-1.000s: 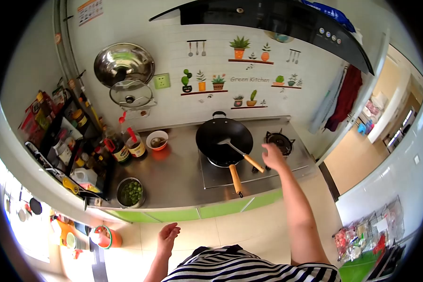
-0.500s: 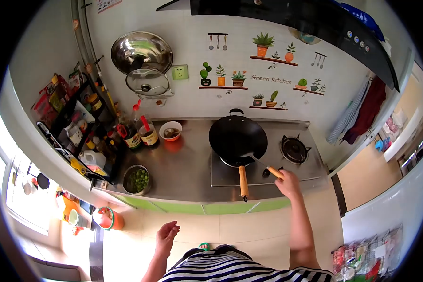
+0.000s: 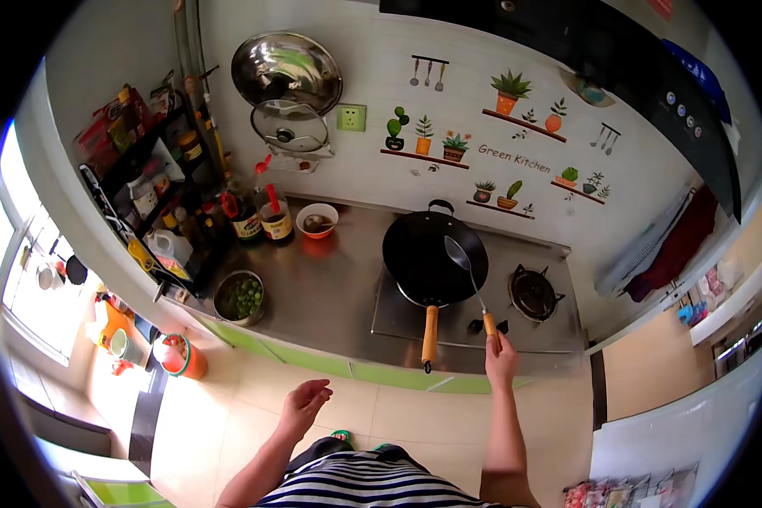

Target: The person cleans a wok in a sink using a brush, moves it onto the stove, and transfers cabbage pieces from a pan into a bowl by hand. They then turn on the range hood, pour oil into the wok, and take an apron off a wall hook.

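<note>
My right hand (image 3: pixel 501 359) is closed around the wooden handle of a metal ladle (image 3: pixel 458 253). The ladle's oval grey head is inside the black wok (image 3: pixel 419 247), toward its right side. That wok sits on the left burner, its wooden handle (image 3: pixel 430 335) pointing toward me and a small loop handle at the far rim. Held in the air before the counter, my left hand (image 3: pixel 303 408) is empty, its fingers loosely bent and apart from the thumb. The wok's inside looks dark, with no food visible in it.
A metal pot of green vegetables (image 3: pixel 240 298) stands on the counter's left. Behind it are sauce bottles (image 3: pixel 275 222), a red-and-white bowl (image 3: pixel 317 221) and a black condiment rack (image 3: pixel 135 199). A second burner (image 3: pixel 534 294) lies right of the wok. The range hood (image 3: pixel 584 63) overhangs the stove.
The ladle's head has lifted and shifted within the wok, its handle now steeper. My right hand has moved left and lower. The whole view has tilted and shifted.
</note>
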`<move>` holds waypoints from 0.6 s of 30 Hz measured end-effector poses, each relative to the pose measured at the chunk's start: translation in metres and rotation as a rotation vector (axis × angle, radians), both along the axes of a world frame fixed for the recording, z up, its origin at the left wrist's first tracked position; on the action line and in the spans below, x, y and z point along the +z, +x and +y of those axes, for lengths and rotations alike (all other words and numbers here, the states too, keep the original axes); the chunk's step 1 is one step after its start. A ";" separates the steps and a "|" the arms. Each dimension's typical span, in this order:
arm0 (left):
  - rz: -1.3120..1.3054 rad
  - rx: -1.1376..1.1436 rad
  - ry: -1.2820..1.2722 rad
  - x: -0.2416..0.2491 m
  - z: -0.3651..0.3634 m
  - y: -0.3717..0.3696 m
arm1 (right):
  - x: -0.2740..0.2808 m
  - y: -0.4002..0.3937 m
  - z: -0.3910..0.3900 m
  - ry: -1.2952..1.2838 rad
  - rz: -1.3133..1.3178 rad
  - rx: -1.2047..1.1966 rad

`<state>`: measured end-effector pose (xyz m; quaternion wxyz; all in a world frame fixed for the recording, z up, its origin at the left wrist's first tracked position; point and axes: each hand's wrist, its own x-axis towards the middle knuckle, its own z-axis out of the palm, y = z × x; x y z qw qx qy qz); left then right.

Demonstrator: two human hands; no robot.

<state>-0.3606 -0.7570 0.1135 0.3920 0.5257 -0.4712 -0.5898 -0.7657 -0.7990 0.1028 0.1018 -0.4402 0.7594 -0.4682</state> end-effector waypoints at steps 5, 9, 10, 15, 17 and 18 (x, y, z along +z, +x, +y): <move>-0.013 0.012 0.028 -0.002 0.006 -0.009 | -0.026 -0.016 -0.024 -0.005 0.310 0.070; -0.023 0.074 0.056 -0.004 0.014 -0.008 | -0.042 -0.029 -0.051 -0.033 0.473 0.157; -0.030 0.083 0.066 -0.006 0.015 -0.007 | -0.042 -0.031 -0.056 -0.017 0.519 0.148; -0.050 0.129 0.083 -0.013 0.021 0.005 | -0.049 -0.041 -0.073 -0.058 0.565 0.242; -0.056 0.142 0.077 -0.011 0.018 0.011 | -0.033 -0.037 -0.068 0.132 0.486 0.211; -0.031 0.154 0.058 -0.015 0.017 0.014 | -0.028 -0.036 -0.067 0.179 0.450 0.191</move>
